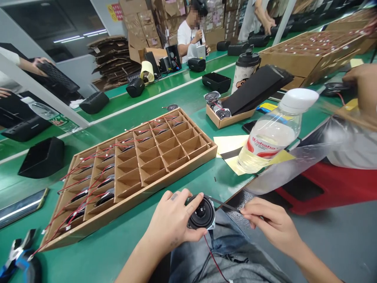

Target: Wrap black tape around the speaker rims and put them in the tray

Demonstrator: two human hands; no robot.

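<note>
My left hand [172, 220] is closed around a small round black speaker driver [202, 213], held over my lap at the green table's near edge. A red wire [213, 259] hangs from the driver. My right hand [269, 222] pinches the end of a thin dark strip [224, 203] that runs to the driver's rim. Just beyond my hands lies a cardboard divider tray [188, 159]; its left cells hold several drivers with red wires, its right cells look bare.
A clear water bottle [272, 135] stands on yellow sheets to the right of the tray. A small cardboard box [226, 118] with drivers, black speaker housings [43, 157], pliers [17, 251] and a phone [22, 206] lie around. Other people work at the far side.
</note>
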